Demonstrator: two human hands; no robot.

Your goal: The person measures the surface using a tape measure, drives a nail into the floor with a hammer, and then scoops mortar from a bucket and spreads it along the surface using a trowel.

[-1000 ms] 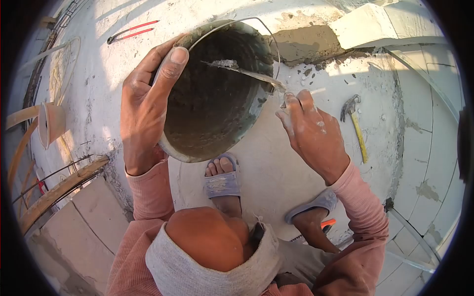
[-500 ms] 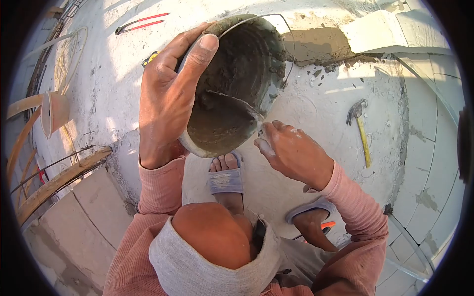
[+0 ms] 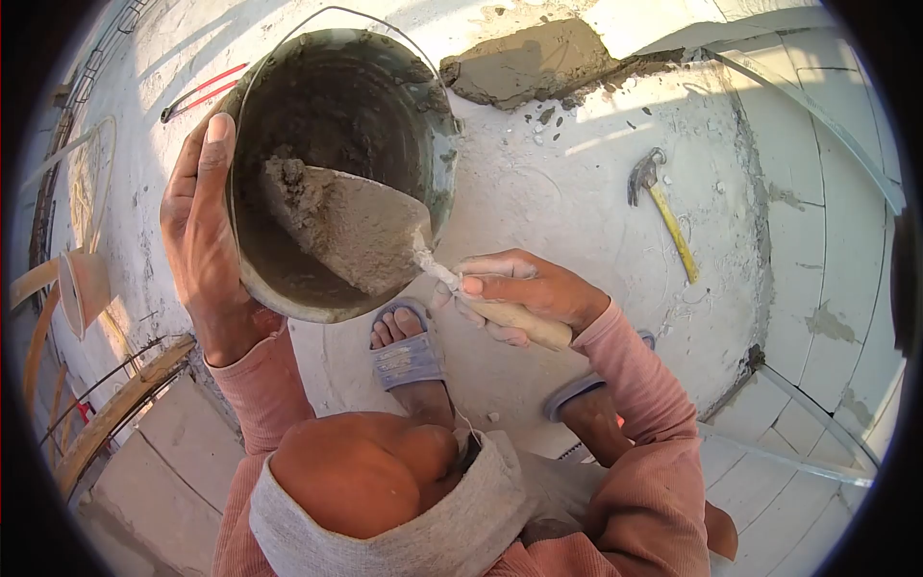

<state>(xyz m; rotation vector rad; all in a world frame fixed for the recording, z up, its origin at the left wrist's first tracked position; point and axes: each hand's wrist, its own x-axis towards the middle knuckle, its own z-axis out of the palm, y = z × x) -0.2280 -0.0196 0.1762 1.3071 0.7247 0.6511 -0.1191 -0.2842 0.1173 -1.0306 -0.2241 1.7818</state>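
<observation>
My left hand [image 3: 202,216] grips the near-left rim of a dark bucket [image 3: 437,144], which is tilted so its inside faces me. Wet mortar coats the bucket's inner wall. In my right hand [image 3: 529,288] is the wooden handle of a trowel [image 3: 361,226]. The trowel's blade lies over the bucket's mouth, loaded with grey mortar [image 3: 308,207]. The bucket's wire handle [image 3: 336,10] stands up at the far side.
A bed of wet mortar [image 3: 538,62] lies on the floor beyond the bucket. To the right rests a hammer [image 3: 673,226] with a yellow handle. Red-handled pincers [image 3: 207,91] lie at the far left. A wooden strip [image 3: 125,409] and pale blocks [image 3: 187,433] are at the left.
My right hand has turned, bringing the trowel blade up flat with mortar on it. The bucket and my left hand appear farther left in view.
</observation>
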